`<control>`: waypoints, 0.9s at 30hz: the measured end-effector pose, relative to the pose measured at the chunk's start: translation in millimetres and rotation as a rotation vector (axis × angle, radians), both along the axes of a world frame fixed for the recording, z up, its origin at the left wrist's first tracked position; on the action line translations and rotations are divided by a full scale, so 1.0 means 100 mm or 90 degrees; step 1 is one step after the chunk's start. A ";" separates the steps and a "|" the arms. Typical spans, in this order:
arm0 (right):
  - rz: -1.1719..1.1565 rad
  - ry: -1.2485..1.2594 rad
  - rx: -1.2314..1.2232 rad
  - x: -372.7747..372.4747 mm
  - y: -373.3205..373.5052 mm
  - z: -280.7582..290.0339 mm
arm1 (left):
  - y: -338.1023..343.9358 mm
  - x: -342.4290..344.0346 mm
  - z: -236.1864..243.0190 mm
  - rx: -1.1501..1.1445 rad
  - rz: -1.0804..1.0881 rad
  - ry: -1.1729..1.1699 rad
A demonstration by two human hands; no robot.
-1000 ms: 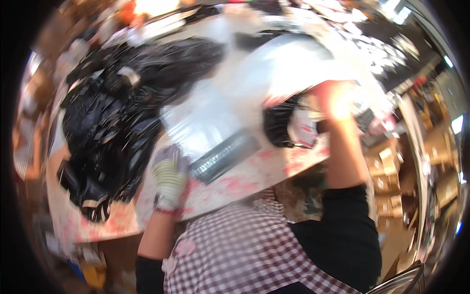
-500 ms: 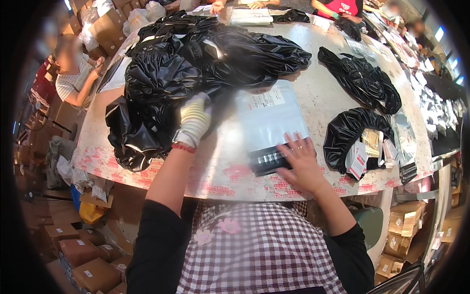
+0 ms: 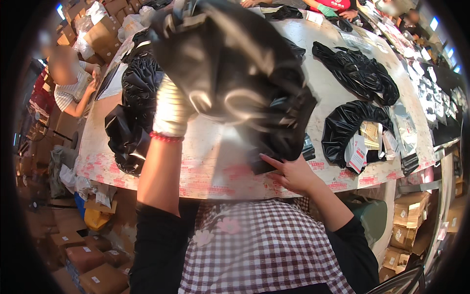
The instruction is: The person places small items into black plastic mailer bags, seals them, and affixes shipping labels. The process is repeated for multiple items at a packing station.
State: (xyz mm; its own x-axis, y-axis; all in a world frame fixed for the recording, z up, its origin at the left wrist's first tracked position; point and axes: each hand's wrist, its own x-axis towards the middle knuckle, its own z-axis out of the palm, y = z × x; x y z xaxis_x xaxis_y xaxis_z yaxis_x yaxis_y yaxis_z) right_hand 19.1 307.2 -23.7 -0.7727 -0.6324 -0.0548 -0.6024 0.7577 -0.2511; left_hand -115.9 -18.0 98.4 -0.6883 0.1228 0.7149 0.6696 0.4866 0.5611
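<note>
My left hand (image 3: 170,105), in a pale striped glove with a red bead bracelet at the wrist, grips a glossy black plastic bundle (image 3: 230,63) held up over the table (image 3: 205,171). My bare right hand (image 3: 289,174) is at the bundle's lower end, index finger stretched out, other fingers partly hidden. A white-and-black plastic mailer (image 3: 308,147) lies mostly hidden behind the bundle. To the right lies a ruched black cover (image 3: 335,127) with printed cards (image 3: 356,152) inside its loop.
More black bundles (image 3: 128,147) lie at left, another (image 3: 357,73) at back right beside plastic bags (image 3: 406,137). A co-worker (image 3: 73,93) sits at the left edge; others (image 3: 330,7) work across the table. Cardboard boxes (image 3: 98,279) are stacked below on both sides.
Since half a second ago my left hand has lifted a black bundle from the left pile up and rightward, now covering most of the mailer. My right hand remains near the mailer's lower part.
</note>
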 end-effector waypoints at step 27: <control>-0.084 0.192 -0.111 -0.47 0.26 -0.13 | 0.21 0.81 -1.17 -0.442 0.357 -0.230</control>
